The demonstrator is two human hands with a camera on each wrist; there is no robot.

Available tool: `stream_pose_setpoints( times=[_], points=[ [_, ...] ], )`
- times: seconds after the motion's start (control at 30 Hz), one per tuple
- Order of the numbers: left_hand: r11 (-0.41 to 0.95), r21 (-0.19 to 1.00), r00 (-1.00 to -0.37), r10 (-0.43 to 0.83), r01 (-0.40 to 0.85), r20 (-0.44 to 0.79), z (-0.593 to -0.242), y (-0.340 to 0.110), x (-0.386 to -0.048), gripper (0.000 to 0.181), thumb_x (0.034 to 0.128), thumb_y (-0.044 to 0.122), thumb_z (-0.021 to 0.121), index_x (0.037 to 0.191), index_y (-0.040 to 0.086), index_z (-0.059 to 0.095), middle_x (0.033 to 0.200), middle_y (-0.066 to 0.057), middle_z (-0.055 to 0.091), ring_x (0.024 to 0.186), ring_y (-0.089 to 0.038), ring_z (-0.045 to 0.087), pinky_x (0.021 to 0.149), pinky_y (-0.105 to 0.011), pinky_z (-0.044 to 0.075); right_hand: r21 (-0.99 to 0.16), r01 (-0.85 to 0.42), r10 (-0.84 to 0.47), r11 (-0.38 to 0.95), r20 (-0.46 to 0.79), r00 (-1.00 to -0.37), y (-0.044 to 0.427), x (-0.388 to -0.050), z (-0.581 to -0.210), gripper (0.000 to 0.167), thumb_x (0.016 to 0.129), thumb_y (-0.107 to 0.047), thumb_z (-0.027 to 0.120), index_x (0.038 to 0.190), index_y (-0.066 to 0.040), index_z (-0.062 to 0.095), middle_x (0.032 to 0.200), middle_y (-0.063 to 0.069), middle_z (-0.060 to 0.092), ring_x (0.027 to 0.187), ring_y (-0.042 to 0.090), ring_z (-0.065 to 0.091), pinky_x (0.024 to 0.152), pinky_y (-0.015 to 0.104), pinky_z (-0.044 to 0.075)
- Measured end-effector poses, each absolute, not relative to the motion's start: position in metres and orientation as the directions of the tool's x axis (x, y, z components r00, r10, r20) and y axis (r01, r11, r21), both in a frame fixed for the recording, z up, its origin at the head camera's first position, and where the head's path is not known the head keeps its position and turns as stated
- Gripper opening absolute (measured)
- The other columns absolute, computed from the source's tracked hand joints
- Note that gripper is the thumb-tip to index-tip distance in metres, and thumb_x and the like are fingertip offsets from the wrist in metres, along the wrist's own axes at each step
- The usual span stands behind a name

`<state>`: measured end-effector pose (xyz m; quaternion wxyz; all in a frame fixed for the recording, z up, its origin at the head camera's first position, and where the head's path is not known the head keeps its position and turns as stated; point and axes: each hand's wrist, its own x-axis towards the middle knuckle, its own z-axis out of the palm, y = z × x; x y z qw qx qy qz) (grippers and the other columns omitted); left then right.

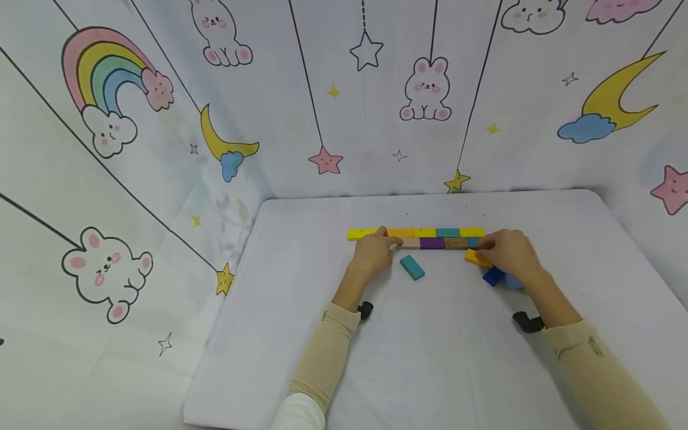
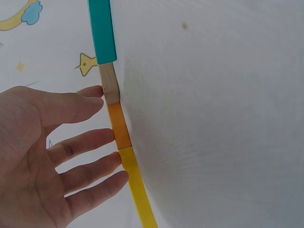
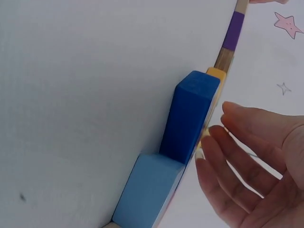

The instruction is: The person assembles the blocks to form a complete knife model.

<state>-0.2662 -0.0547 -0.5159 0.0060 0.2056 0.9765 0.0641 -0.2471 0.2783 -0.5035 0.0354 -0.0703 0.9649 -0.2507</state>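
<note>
Wooden blocks lie end to end in two touching rows. In the head view, the back row holds yellow, orange and teal blocks; the front row has a natural wood block (image 1: 411, 243), a purple block (image 1: 432, 243), a brown block (image 1: 456, 243) and a blue block (image 1: 473, 243). My left hand (image 1: 373, 253) touches the front row's left end with its index finger, the other fingers (image 2: 88, 171) extended along the row. At the right end, my right hand (image 1: 507, 254) holds the blue block by its partly covered right half. Other blocks hide that grip in the right wrist view.
A loose teal block (image 1: 412, 267) lies in front of the rows. Under and beside the right hand are an orange-yellow block (image 1: 477, 258), a dark blue block (image 1: 493, 276) and a light blue block (image 1: 513, 282). A patterned cloth stands behind the white table (image 1: 419, 358).
</note>
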Motion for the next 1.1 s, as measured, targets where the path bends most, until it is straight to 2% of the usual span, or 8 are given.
stream_pose_setpoints(
  times=[0.3, 0.5, 0.6, 0.83, 1.1],
  points=[
    [0.904, 0.124, -0.912, 0.41, 0.409, 0.021, -0.515, -0.055, -0.266, 0.04, 0.1011, 0.017, 0.063, 0.135, 0.036, 0.071, 0.122, -0.002, 0.062, 0.066, -0.013, 0.053, 0.053, -0.019, 0.043, -0.504, -0.193, -0.205, 0.842, 0.031, -0.978, 0.26, -0.24, -0.498, 0.024, 0.094, -0.021, 0.078, 0.107, -0.001, 0.08, 0.094, 0.013, 0.077, 0.091, 0.035, 0.069, 0.082, 0.054, 0.055],
    [0.903, 0.136, -0.913, 0.408, 0.407, 0.024, -0.515, -0.056, -0.266, 0.039, 0.101, 0.016, 0.064, 0.134, 0.035, 0.072, 0.123, -0.003, 0.062, 0.064, -0.014, 0.052, 0.051, -0.02, 0.043, -0.508, -0.201, -0.213, 0.838, 0.035, -0.976, 0.245, -0.238, -0.491, 0.022, 0.093, -0.022, 0.079, 0.105, -0.004, 0.081, 0.091, 0.009, 0.077, 0.081, 0.026, 0.066, 0.071, 0.044, 0.055],
    [0.905, 0.131, -0.914, 0.405, 0.404, 0.019, -0.516, -0.055, -0.267, 0.039, 0.1012, 0.016, 0.063, 0.135, 0.035, 0.071, 0.124, -0.003, 0.062, 0.065, -0.014, 0.053, 0.052, -0.02, 0.044, -0.515, -0.19, -0.208, 0.836, 0.022, -0.978, 0.238, -0.237, -0.491, 0.022, 0.093, -0.023, 0.079, 0.108, -0.006, 0.082, 0.092, 0.009, 0.076, 0.081, 0.025, 0.064, 0.069, 0.038, 0.052],
    [0.911, 0.113, -0.917, 0.398, 0.397, 0.013, -0.519, -0.054, -0.268, 0.039, 0.1021, 0.018, 0.063, 0.136, 0.037, 0.07, 0.126, -0.002, 0.062, 0.068, -0.014, 0.054, 0.055, -0.021, 0.046, -0.517, -0.219, -0.237, 0.828, 0.031, -0.971, 0.216, -0.233, -0.494, 0.025, 0.092, -0.024, 0.081, 0.111, -0.007, 0.082, 0.093, 0.007, 0.076, 0.085, 0.025, 0.064, 0.068, 0.035, 0.051],
    [0.915, 0.106, -0.921, 0.39, 0.389, 0.017, -0.521, -0.054, -0.268, 0.04, 0.1025, 0.017, 0.061, 0.136, 0.038, 0.07, 0.126, -0.002, 0.061, 0.068, -0.014, 0.054, 0.056, -0.02, 0.046, -0.528, -0.215, -0.265, 0.822, -0.019, -0.964, 0.188, -0.231, -0.489, 0.027, 0.093, -0.026, 0.081, 0.114, -0.009, 0.081, 0.094, 0.004, 0.075, 0.085, 0.023, 0.064, 0.071, 0.037, 0.056]
  ],
)
